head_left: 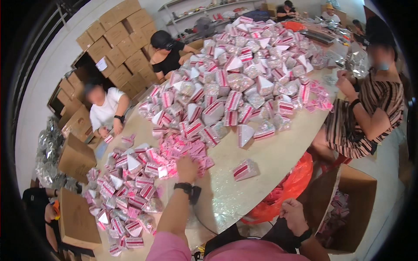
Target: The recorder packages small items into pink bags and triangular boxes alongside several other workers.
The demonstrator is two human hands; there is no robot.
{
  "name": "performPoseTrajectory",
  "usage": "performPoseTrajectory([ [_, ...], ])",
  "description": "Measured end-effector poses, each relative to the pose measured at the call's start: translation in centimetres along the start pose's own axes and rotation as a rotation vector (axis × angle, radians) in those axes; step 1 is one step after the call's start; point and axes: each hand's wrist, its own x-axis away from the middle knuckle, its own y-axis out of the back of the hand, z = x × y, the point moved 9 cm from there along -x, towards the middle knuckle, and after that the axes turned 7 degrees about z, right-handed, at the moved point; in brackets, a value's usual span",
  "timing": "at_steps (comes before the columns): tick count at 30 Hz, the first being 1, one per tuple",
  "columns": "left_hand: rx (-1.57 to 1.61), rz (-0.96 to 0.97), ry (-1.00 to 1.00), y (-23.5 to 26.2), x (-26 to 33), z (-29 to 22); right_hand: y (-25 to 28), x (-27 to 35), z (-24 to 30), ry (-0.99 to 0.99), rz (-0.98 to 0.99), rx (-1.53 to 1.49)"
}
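My left hand (pixel 187 168) reaches over the table onto a heap of small pink cards (pixel 180 147); its fingertips are lost among the cards, so their grip is hidden. Near my lap, off the table's edge, my right hand (pixel 294 215) is curled closed, and anything inside it is too small to make out. To the left of my left arm lies a pile of wedge-shaped packs (pixel 130 174) with pink and white stripes. One single wedge pack (pixel 245 170) rests apart on the table, right of my left hand.
A large mound of wedge packs (pixel 235 82) covers the table's middle. At its near right edge hangs an orange-red plastic bag (pixel 283 187). A cardboard box (pixel 361 191) with pink pieces inside stands at my right. Several people work around the table. Stacked cartons (pixel 117 39) stand at the back left.
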Motion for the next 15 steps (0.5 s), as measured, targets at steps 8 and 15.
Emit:
performPoseTrajectory([
  [8,-0.081,0.018,-0.069,-2.2,-1.3,2.8,0.0,1.3,0.0,-0.032,-0.014,0.005],
  [15,0.108,-0.078,-0.005,1.7,-0.5,2.3,-1.3,1.8,0.0,-0.031,0.017,0.017],
])
